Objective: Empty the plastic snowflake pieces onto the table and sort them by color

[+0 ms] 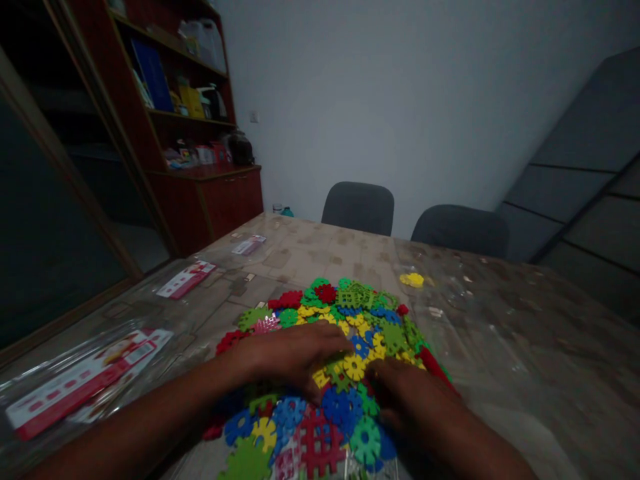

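A pile of flat plastic interlocking pieces in red, green, blue and yellow lies spread on the table in front of me. My left hand rests palm down on the pile's left middle, fingers stretched toward the right. On the pile's right side, lower down, my right hand has its fingers curled onto the pieces. What sits under either palm is hidden. One yellow piece lies apart, farther back on the right.
Clear plastic bags with red-and-white labels lie at the left and farther back. Another clear bag lies right of the pile. Two grey chairs stand behind the table. A wooden shelf unit fills the left corner.
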`<state>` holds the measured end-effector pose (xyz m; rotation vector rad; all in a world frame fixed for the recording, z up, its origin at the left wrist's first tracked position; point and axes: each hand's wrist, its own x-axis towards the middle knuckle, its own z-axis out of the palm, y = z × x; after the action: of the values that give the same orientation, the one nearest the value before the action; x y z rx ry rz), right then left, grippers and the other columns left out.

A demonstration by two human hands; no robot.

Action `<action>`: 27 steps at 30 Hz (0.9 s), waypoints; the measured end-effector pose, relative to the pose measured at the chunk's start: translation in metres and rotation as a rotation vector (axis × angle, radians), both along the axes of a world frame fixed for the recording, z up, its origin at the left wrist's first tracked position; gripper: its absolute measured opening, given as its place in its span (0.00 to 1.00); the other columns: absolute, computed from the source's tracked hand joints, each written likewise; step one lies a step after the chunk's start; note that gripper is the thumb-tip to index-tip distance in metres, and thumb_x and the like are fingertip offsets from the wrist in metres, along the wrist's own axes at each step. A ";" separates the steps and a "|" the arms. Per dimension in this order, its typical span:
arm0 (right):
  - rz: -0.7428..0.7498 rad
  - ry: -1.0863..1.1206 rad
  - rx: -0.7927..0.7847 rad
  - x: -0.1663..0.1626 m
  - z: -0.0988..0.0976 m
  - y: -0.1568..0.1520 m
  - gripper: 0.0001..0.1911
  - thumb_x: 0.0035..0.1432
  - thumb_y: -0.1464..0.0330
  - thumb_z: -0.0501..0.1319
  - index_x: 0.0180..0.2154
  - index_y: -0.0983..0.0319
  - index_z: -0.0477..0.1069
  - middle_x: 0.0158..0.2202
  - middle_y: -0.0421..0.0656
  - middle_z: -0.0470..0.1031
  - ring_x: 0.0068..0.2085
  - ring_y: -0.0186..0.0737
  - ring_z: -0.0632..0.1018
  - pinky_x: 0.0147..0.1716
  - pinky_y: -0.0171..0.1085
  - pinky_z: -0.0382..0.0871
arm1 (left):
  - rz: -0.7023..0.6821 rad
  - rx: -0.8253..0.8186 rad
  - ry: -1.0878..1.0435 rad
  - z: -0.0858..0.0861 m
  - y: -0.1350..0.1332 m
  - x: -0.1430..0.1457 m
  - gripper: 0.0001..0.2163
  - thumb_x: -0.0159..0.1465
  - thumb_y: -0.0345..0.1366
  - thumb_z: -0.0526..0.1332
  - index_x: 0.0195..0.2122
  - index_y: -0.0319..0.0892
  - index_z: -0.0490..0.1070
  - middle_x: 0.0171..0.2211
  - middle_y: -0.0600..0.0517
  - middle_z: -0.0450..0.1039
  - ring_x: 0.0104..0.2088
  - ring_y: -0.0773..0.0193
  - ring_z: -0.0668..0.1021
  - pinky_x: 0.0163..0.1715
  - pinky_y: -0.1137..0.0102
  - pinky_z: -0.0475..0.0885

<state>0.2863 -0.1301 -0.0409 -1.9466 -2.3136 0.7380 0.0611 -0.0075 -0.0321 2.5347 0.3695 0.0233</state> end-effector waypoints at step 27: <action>-0.003 0.058 0.038 -0.002 -0.001 0.005 0.22 0.57 0.69 0.65 0.54 0.61 0.71 0.54 0.52 0.74 0.53 0.53 0.76 0.53 0.47 0.67 | -0.072 0.209 0.137 0.014 -0.044 0.011 0.22 0.56 0.41 0.74 0.49 0.43 0.70 0.49 0.45 0.73 0.46 0.51 0.76 0.43 0.64 0.72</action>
<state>0.2846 -0.1252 -0.0415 -1.8867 -2.2740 0.7342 0.0722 -0.0514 -0.0180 2.7633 0.3440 -0.1474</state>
